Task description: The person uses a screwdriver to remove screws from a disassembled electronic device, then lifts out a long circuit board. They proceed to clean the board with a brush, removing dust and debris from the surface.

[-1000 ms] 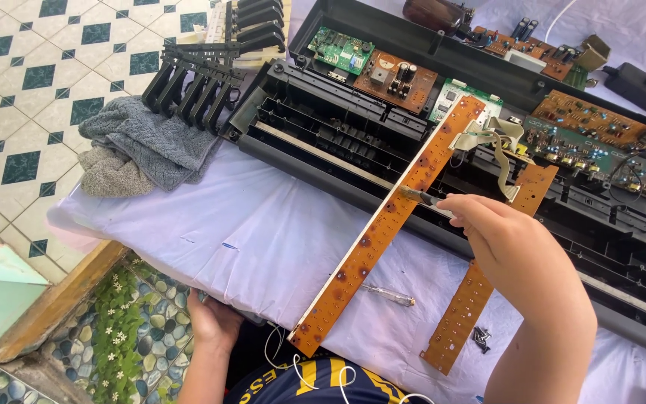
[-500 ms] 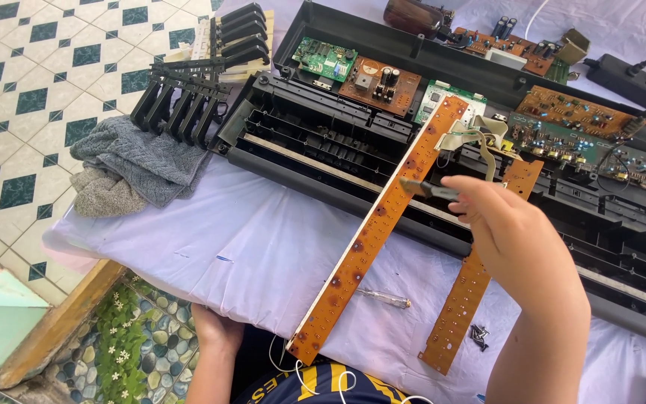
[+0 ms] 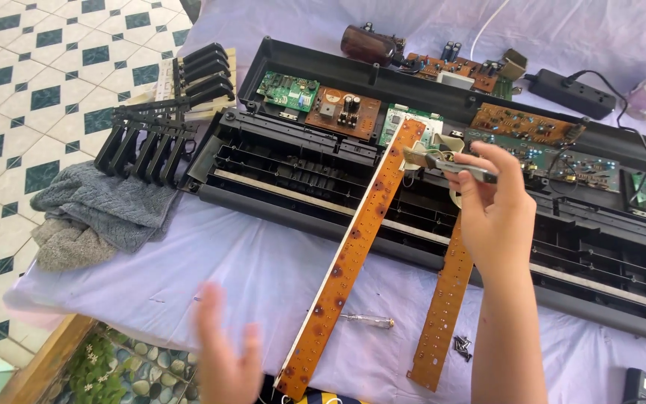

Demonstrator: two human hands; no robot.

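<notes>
At far left, a grey towel [image 3: 95, 213] lies on the lilac-covered tabletop [image 3: 211, 262], with a detached block of black keys [image 3: 162, 120] just beyond it. The left hand [image 3: 222, 352] hovers low over the cloth, fingers spread and holding nothing; it is blurred, so contact with the cloth cannot be confirmed. A small screwdriver [image 3: 368, 321] lies just beside the long brown contact board [image 3: 353, 251], which leans from the near edge up onto the opened black keyboard chassis [image 3: 300, 168]. A 2nd, shorter brown board [image 3: 446, 310] lies further right, loose screws [image 3: 461, 345] near its lower end. The right hand [image 3: 491, 206] is raised over the chassis, its grip closed on a slim metal tool [image 3: 465, 170] whose tip meets the long board's top end. Judgement: work at that end is in hand; the next move calls for steadying the long board.
</notes>
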